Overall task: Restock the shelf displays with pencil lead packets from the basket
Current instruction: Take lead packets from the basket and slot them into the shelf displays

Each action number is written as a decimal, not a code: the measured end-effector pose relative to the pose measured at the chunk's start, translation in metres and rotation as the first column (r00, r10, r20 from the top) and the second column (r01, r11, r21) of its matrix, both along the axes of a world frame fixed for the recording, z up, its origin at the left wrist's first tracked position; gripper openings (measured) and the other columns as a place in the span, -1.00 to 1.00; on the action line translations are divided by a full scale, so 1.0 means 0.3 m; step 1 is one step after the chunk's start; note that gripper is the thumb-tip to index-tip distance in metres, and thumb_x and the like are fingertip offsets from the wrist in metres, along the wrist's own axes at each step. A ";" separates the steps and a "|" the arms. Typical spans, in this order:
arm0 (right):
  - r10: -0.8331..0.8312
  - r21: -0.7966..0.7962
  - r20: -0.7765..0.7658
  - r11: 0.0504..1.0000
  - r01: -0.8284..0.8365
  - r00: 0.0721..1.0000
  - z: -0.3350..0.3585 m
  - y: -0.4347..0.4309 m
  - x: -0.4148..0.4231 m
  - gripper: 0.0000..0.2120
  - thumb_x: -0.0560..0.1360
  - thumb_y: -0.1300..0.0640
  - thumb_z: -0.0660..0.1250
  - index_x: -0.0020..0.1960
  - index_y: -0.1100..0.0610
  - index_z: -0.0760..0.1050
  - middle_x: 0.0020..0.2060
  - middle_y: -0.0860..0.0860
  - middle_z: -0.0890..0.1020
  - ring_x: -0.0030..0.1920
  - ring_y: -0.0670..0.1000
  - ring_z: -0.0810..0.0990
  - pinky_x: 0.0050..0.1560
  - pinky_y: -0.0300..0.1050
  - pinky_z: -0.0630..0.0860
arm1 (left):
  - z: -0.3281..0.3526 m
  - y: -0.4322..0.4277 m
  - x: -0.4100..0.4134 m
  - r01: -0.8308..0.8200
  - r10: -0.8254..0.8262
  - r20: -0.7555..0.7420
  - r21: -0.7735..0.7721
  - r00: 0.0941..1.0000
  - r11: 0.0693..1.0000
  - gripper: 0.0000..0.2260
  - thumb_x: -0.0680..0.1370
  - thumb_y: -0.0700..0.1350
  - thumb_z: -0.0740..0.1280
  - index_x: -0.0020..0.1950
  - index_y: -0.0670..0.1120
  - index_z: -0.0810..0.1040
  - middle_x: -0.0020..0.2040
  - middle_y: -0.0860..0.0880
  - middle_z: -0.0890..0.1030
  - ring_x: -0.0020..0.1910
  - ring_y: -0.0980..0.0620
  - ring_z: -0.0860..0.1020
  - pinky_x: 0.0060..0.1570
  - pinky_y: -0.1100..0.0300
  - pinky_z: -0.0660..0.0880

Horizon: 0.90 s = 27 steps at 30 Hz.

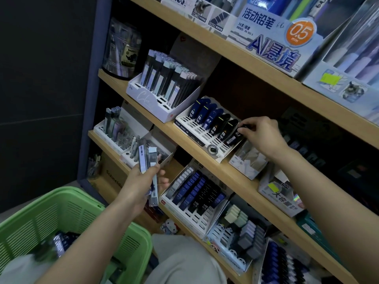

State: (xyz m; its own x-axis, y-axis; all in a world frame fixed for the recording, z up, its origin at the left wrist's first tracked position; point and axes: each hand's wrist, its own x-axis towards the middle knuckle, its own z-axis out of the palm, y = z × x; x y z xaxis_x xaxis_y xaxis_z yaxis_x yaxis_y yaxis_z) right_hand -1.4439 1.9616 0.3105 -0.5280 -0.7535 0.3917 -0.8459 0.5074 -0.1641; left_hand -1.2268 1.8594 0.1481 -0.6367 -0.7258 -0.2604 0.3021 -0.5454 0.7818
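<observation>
My right hand (261, 136) pinches a black lead packet (233, 138) at the right end of a white slotted display tray (194, 128) on the middle shelf. Several blue and black packets stand in that tray's back row. My left hand (143, 181) holds a small bunch of long flat packets (148, 167) upright in front of the lower shelves. The green basket (71, 206) sits at bottom left, with more packets (61, 242) lying inside it.
Wooden shelves (235, 177) run diagonally, crowded with display boxes: a white tray of tall lead tubes (164, 87), an HB 0.5 tray (194, 193), erasers (242, 232) below, pencil boxes (272, 37) above. My knees (184, 261) are at the bottom. A dark wall is on the left.
</observation>
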 end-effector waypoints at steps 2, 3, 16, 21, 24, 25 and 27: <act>-0.001 0.045 0.004 0.999 0.001 1.000 0.008 0.001 -0.003 -0.83 0.54 0.16 0.33 0.09 0.16 0.60 -0.01 0.11 0.63 -0.06 0.02 0.59 -0.03 -0.18 0.53 | -0.004 -0.001 -0.003 0.008 -0.008 -0.003 0.000 1.000 1.000 -0.73 0.62 -0.18 0.24 0.30 -0.22 0.41 -0.14 -0.15 0.56 -0.40 0.06 0.59 -0.40 0.27 0.56; -0.005 0.062 0.000 0.998 0.005 1.000 0.011 0.002 -0.006 -0.83 0.54 0.16 0.33 0.10 0.16 0.60 0.02 0.12 0.62 -0.01 0.03 0.58 0.04 -0.14 0.53 | -0.006 -0.002 -0.005 0.012 -0.012 -0.004 -0.003 1.000 1.000 -0.72 0.62 -0.17 0.24 0.31 -0.22 0.41 -0.13 -0.16 0.56 -0.39 0.05 0.59 -0.39 0.27 0.56; -0.050 0.067 0.024 0.997 0.048 0.998 -0.013 -0.033 -0.018 -0.62 0.49 0.17 0.39 0.27 0.19 0.42 0.05 0.13 0.55 0.06 0.11 0.56 0.12 0.07 0.53 | -0.006 -0.002 -0.006 0.022 -0.021 -0.028 0.030 0.999 0.999 -0.72 0.60 -0.18 0.26 0.31 -0.18 0.40 -0.15 -0.14 0.58 -0.43 0.06 0.60 -0.41 0.24 0.57; -0.005 -0.052 -0.157 0.999 -0.003 0.988 -0.048 -0.012 -0.015 -0.87 0.53 0.17 0.34 0.04 0.20 0.56 -0.01 0.12 0.56 -0.07 0.07 0.56 0.00 0.07 0.56 | -0.004 -0.003 0.000 0.032 -0.031 -0.021 0.022 0.999 0.999 -0.73 0.61 -0.18 0.25 0.31 -0.17 0.41 -0.13 -0.15 0.58 -0.39 0.04 0.60 -0.39 0.24 0.57; -0.009 -0.038 -0.165 0.999 0.002 0.986 -0.044 -0.006 -0.014 -0.87 0.53 0.16 0.35 0.04 0.17 0.59 -0.01 0.11 0.60 -0.07 0.07 0.58 -0.01 0.07 0.57 | -0.001 -0.001 0.004 0.035 -0.034 -0.016 0.025 0.999 0.999 -0.72 0.61 -0.18 0.25 0.31 -0.17 0.40 -0.13 -0.14 0.58 -0.39 0.04 0.60 -0.39 0.24 0.58; -0.013 -0.023 -0.180 1.000 0.009 0.984 -0.038 -0.006 -0.011 -0.86 0.53 0.15 0.34 0.04 0.17 0.60 -0.02 0.11 0.61 -0.07 0.08 0.59 -0.03 0.07 0.58 | 0.001 0.000 0.005 0.034 -0.033 -0.018 0.027 0.999 0.999 -0.72 0.60 -0.18 0.25 0.31 -0.17 0.40 -0.13 -0.14 0.58 -0.39 0.05 0.61 -0.39 0.24 0.58; -0.031 0.024 -0.215 0.999 0.037 0.976 -0.027 -0.008 -0.002 -0.84 0.56 0.14 0.30 0.07 0.18 0.59 0.00 0.14 0.60 -0.06 0.11 0.59 -0.06 0.07 0.57 | 0.005 0.002 0.006 0.033 -0.032 -0.030 0.042 0.999 0.999 -0.71 0.60 -0.18 0.25 0.31 -0.18 0.40 -0.13 -0.15 0.59 -0.39 0.05 0.61 -0.39 0.24 0.58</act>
